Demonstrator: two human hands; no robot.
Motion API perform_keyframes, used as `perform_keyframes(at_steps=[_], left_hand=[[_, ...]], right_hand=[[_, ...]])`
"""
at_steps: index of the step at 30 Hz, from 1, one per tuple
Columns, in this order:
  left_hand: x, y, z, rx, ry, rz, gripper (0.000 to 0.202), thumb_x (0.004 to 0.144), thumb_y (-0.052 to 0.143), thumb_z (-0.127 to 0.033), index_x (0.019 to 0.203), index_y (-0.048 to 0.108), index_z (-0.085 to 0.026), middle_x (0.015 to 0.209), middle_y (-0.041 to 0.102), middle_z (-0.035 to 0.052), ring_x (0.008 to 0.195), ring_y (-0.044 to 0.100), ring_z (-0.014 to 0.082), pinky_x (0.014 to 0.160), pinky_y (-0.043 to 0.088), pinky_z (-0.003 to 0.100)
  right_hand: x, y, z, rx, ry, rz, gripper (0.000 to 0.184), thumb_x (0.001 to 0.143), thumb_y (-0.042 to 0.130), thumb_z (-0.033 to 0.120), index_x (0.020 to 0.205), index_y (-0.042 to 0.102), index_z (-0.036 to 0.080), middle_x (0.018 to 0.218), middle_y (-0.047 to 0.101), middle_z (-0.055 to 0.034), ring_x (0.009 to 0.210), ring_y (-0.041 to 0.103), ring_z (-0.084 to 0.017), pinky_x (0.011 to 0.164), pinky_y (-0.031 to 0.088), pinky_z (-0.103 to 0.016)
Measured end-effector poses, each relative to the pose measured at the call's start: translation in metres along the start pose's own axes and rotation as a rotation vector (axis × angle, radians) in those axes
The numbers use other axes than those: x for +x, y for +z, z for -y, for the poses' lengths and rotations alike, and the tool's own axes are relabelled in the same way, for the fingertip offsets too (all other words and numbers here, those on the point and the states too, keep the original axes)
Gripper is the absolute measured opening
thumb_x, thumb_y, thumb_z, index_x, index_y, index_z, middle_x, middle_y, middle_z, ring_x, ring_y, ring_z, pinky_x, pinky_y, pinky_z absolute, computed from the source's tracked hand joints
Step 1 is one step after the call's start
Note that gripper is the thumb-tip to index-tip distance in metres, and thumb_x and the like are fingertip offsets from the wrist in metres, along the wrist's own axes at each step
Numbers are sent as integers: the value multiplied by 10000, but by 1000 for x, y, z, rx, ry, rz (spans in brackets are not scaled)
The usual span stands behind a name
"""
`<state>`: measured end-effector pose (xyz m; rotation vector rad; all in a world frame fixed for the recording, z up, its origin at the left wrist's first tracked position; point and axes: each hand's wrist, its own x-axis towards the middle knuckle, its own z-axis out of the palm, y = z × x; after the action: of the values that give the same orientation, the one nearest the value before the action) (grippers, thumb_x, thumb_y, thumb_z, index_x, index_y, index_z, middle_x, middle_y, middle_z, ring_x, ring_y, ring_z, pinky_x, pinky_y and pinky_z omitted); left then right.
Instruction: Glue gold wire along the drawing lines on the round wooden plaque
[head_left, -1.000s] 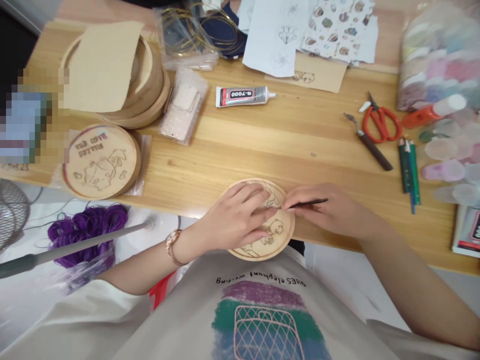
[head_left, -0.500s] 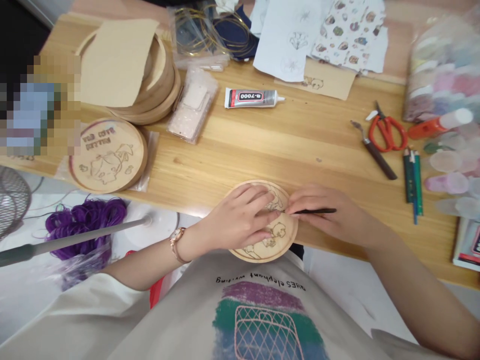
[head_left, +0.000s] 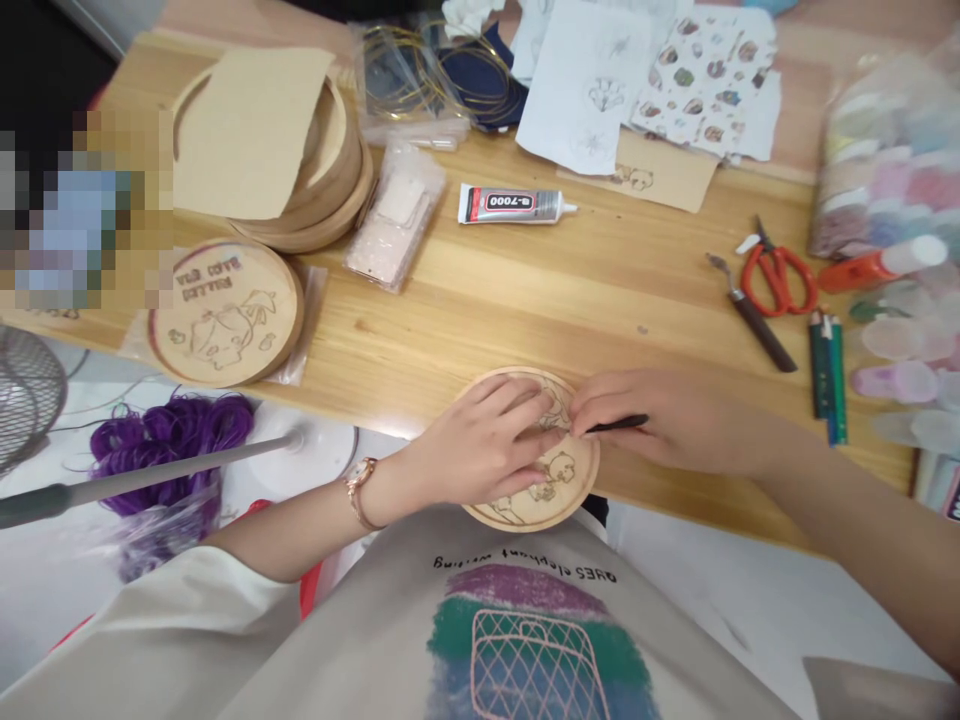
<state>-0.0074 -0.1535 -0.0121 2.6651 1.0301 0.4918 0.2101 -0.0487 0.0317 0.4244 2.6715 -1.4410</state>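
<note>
A round wooden plaque (head_left: 574, 495) with line drawings of small animals lies at the table's front edge, close against my body. My left hand (head_left: 491, 440) rests across its top, fingers apart and slightly bent. Its index fingertip is near the tool's tip. In a pinch from the right side, my right hand (head_left: 660, 415) holds a slim tool with a black handle (head_left: 619, 424). The tool points left onto the plaque; its working end is too small to make out, and my fingers hide part of the drawing.
A second drawn plaque (head_left: 225, 320) lies left, below stacked round wooden pieces (head_left: 349, 195). A glue tube (head_left: 514, 205) and papers (head_left: 577, 110) are farther back. Right are a brown-handled tool (head_left: 765, 335), red-handled scissors (head_left: 780, 280), pencils (head_left: 829, 375) and small bottles (head_left: 896, 382).
The camera view has shifted slightly. My right hand and the black-handled tool have moved a little left, and the handle shows shorter. My left hand stays on the plaque.
</note>
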Motion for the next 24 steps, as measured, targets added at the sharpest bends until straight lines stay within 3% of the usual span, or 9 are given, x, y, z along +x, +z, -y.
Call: perform_keyframes(at_steps=[6, 16, 21, 24], left_hand=[[0, 0, 1, -3, -2, 5, 405, 943, 454, -481, 1165, 623, -188, 1259, 549, 132, 1207, 460, 311, 1027, 400, 491], [0, 0, 1, -2, 3, -28, 422, 948, 432, -493, 1129, 647, -177, 1191, 566, 122, 1192, 469, 314, 1037, 404, 483], [0, 0, 1, 5, -4, -10, 411, 944, 446, -494, 1122, 655, -188, 1207, 566, 128, 1200, 469, 311, 1042, 402, 495], [0, 0, 0, -5, -9, 0, 423, 941, 458, -491, 1179, 632, -188, 1239, 564, 134, 1200, 472, 314, 1035, 404, 507]], right_hand=[[10, -9, 5, -56, -4, 141, 230, 908, 449, 144, 835, 664, 182, 901, 688, -71, 860, 600, -198, 751, 447, -346], [24, -10, 13, -257, -25, 234, 231, 871, 482, 119, 717, 641, 183, 795, 681, -53, 796, 593, -207, 693, 407, -339], [19, -8, 15, -268, -36, 184, 230, 885, 476, 134, 744, 650, 186, 803, 688, -55, 792, 588, -205, 704, 426, -345], [-1, -9, 16, -134, -10, 12, 229, 928, 457, 194, 884, 680, 215, 944, 712, -59, 879, 631, -201, 766, 472, -350]])
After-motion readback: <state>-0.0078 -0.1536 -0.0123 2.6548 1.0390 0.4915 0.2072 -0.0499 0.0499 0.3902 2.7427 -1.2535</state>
